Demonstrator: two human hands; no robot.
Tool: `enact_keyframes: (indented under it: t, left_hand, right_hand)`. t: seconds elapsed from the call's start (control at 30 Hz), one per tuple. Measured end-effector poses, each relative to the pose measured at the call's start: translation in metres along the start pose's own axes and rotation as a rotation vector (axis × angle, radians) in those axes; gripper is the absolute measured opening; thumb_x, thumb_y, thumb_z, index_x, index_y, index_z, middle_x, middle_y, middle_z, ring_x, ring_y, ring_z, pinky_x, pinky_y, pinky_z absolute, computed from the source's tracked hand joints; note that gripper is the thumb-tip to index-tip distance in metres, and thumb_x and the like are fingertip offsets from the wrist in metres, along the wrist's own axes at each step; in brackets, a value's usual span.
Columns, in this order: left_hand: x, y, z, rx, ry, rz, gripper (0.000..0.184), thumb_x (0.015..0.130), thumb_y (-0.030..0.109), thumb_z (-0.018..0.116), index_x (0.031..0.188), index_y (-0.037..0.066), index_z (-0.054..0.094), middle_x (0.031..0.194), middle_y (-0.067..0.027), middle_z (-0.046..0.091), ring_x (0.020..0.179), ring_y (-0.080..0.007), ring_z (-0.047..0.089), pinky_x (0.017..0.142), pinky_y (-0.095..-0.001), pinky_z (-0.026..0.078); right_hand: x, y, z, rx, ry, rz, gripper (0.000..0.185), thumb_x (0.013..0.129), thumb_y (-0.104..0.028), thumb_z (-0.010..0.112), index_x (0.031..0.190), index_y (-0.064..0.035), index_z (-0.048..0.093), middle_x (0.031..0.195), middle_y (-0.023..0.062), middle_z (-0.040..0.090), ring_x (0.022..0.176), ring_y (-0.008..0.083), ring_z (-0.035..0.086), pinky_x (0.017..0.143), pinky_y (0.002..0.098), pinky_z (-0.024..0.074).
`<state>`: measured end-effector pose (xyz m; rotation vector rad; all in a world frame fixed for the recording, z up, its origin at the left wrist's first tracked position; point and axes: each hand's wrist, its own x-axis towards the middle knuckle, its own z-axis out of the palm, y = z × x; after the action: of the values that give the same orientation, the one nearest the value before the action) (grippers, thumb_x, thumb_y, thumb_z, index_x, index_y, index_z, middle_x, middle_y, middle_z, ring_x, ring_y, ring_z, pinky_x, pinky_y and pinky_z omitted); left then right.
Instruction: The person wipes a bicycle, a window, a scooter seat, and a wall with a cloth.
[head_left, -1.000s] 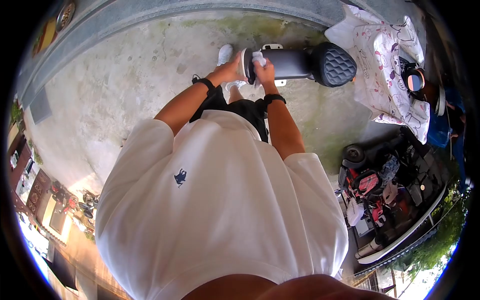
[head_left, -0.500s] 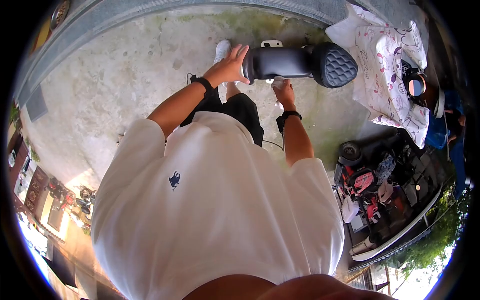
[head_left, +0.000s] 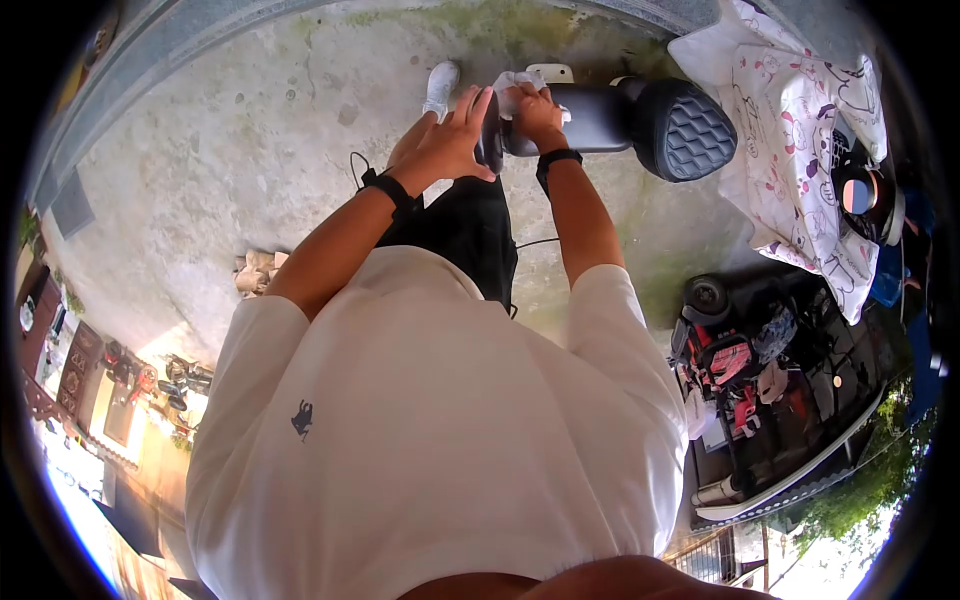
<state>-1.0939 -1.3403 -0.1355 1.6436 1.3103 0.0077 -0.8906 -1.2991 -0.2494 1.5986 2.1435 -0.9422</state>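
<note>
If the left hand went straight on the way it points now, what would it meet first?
Probably the dark rounded end of the black object; the left hand seems to be against it, though depth is unclear here.

Through my feed I see a grey concrete floor [head_left: 300, 130], stained green toward twelve o'clock; a white shoe [head_left: 441, 88] rests on it there, a crumpled brown heap [head_left: 256, 270] at nine.

Up at twelve o'clock, a crumpled white wipe [head_left: 511, 82], thin and matt, cloth or paper, can't tell! One o'clock: the long black body [head_left: 595, 125], smooth, softly sheened. Two: a leathery quilted pad [head_left: 700, 132]. Ten: rough, blotchy concrete floor [head_left: 250, 150].
</note>
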Motion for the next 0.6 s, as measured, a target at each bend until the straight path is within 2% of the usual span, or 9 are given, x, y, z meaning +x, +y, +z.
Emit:
enact_keyframes:
  t: [0.1, 0.2, 0.33, 0.47, 0.53, 0.6]
  left_hand:
    - [-0.001, 0.001, 0.003, -0.01, 0.003, -0.011, 0.135, 0.055, 0.043, 0.09, 0.155, 0.009, 0.006, 0.156, -0.0231, 0.016, 0.137, -0.0463, 0.034, 0.112, -0.0465, 0.035]
    - [0.002, -0.001, 0.003, -0.001, -0.005, -0.007, 0.134, 0.055, 0.042, 0.09, 0.155, 0.01, 0.007, 0.156, -0.0216, 0.016, 0.137, -0.0453, 0.034, 0.113, -0.0456, 0.035]
    - [0.002, -0.002, 0.004, -0.027, -0.012, -0.006, 0.133, 0.056, 0.041, 0.09, 0.155, 0.011, 0.007, 0.156, -0.0202, 0.014, 0.138, -0.0443, 0.034, 0.112, -0.0456, 0.037]
    - [0.004, -0.001, 0.003, 0.022, -0.021, -0.021, 0.134, 0.056, 0.04, 0.091, 0.155, 0.011, 0.005, 0.156, -0.0196, 0.012, 0.138, -0.0445, 0.033, 0.109, -0.0468, 0.04]
    - [0.005, 0.003, -0.001, 0.024, -0.056, -0.039, 0.135, 0.056, 0.04, 0.091, 0.155, 0.011, 0.004, 0.156, -0.0199, 0.011, 0.139, -0.0449, 0.032, 0.109, -0.0473, 0.04]
    - [0.005, 0.004, -0.005, 0.032, -0.101, -0.048, 0.136, 0.056, 0.039, 0.091, 0.155, 0.011, 0.002, 0.156, -0.0203, 0.011, 0.139, -0.0453, 0.031, 0.109, -0.0478, 0.041]
  right_hand:
    - [0.011, 0.038, 0.002, 0.05, 0.059, 0.122, 0.055, 0.077, -0.016, 0.064, 0.129, -0.032, 0.056, 0.138, -0.001, 0.052, 0.123, 0.0373, 0.049, 0.095, 0.0504, 0.0498]
    - [0.014, 0.092, -0.013, 0.134, 0.146, 0.452, 0.055, 0.08, -0.02, 0.063, 0.133, -0.0339, 0.052, 0.136, 0.0045, 0.051, 0.121, 0.0412, 0.049, 0.092, 0.0526, 0.0501]
    - [0.004, 0.14, -0.016, 0.164, 0.173, 0.628, 0.057, 0.082, -0.02, 0.063, 0.135, -0.0277, 0.044, 0.143, 0.0102, 0.043, 0.119, 0.0457, 0.05, 0.091, 0.0545, 0.05]
    - [-0.003, 0.108, -0.004, 0.188, 0.28, 0.692, 0.059, 0.079, -0.016, 0.065, 0.132, -0.0268, 0.045, 0.141, 0.0103, 0.044, 0.119, 0.0467, 0.049, 0.091, 0.056, 0.0493]
    - [-0.006, 0.078, 0.004, 0.225, 0.299, 0.597, 0.056, 0.076, -0.014, 0.066, 0.129, -0.0256, 0.049, 0.139, 0.0114, 0.045, 0.118, 0.046, 0.049, 0.091, 0.0568, 0.0489]
    - [-0.01, 0.05, 0.031, 0.275, 0.342, 0.378, 0.054, 0.073, -0.012, 0.066, 0.125, -0.0261, 0.056, 0.138, 0.01, 0.046, 0.118, 0.0447, 0.048, 0.091, 0.0574, 0.0485]
